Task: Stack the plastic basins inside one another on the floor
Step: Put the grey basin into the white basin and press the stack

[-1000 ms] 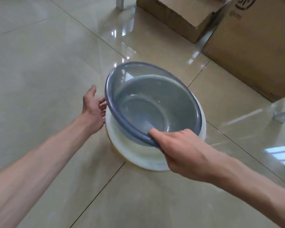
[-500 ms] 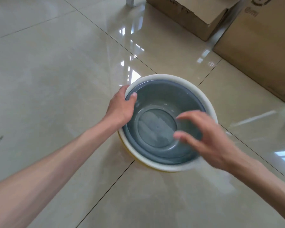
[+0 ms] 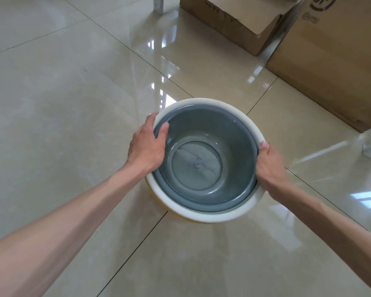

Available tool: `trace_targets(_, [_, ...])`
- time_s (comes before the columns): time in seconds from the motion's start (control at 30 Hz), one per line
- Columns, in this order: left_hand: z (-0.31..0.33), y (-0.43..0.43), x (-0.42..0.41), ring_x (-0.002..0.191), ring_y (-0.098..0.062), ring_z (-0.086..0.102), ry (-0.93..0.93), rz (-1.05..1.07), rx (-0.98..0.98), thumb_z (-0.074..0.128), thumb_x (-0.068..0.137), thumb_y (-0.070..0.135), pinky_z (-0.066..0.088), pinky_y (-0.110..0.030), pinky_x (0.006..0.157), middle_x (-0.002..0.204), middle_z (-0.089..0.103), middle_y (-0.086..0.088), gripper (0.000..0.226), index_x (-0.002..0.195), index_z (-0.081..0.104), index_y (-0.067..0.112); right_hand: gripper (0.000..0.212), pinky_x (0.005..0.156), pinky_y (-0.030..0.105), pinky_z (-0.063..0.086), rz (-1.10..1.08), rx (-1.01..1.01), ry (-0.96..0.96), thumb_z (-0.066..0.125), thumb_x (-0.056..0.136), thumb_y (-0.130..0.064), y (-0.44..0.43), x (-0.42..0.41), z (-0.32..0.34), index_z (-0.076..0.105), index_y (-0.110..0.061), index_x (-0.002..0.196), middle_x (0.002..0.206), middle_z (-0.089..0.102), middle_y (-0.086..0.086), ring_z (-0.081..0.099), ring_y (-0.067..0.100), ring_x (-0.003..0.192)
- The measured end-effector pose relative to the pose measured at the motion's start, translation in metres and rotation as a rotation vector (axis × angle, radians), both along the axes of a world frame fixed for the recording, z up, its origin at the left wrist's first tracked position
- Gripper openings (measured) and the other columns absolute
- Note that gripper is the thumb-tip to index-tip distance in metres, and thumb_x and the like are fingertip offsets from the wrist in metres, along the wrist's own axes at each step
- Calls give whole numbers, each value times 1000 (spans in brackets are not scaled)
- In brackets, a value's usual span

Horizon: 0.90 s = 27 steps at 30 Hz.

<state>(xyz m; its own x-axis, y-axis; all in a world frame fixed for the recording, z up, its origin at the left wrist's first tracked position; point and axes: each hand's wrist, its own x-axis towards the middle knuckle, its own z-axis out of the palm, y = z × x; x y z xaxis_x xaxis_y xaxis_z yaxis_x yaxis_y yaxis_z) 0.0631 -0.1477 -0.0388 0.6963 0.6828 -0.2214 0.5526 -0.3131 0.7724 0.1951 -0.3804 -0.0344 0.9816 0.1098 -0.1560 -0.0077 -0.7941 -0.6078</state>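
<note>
The grey basin point(image 3: 204, 159) sits nested inside the white basin point(image 3: 221, 213), both mouth-up on the tiled floor point(image 3: 73, 103); being round, neither shows a long axis. A yellow edge point(image 3: 169, 209) shows under the white rim. Your left hand point(image 3: 147, 146) grips the left rims, thumb inside the grey one. Your right hand point(image 3: 270, 166) clasps the right rims. Cardboard boxes point(image 3: 330, 61) stand well apart, beyond.
</note>
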Motion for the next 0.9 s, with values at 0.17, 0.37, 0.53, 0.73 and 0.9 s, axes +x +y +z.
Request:
trace_targets(0.17, [1,-2,0,116,-41,63,2,29,-21,43,109,43,50,-44,97,126,71,-18,45,148,50,20,51,72,34,33,-30,-35,-100,17,105,-34,2,-3,-8,57,-2,95,88,55,13,49,31,81])
trace_targets(0.37, [7,-5,1,110,-41,65,5,28,-41,43,109,42,51,-45,95,117,70,-17,42,145,50,22,54,71,34,35,-40,-21,-120,17,105,-35,2,-1,-10,59,-3,93,85,55,11,51,31,80])
trace_targets(0.53, [7,-2,12,109,-42,65,-1,20,-28,43,109,43,52,-48,98,105,65,-9,40,143,52,23,53,70,33,34,-55,-3,-115,18,105,-36,4,10,-8,60,-4,96,87,55,11,51,30,79])
trace_targets(0.73, [4,1,70,118,-46,63,50,-15,11,42,108,46,49,-49,100,124,69,-25,44,140,53,18,55,78,35,38,-98,1,-106,18,105,-35,3,54,-9,60,1,110,110,64,23,59,39,102])
trace_targets(0.9, [4,-4,126,124,-44,62,12,-60,-11,43,108,44,49,-49,106,135,67,-22,43,139,55,17,55,88,41,44,-152,-35,-90,20,106,-35,-4,99,-5,60,3,115,118,63,26,58,40,108])
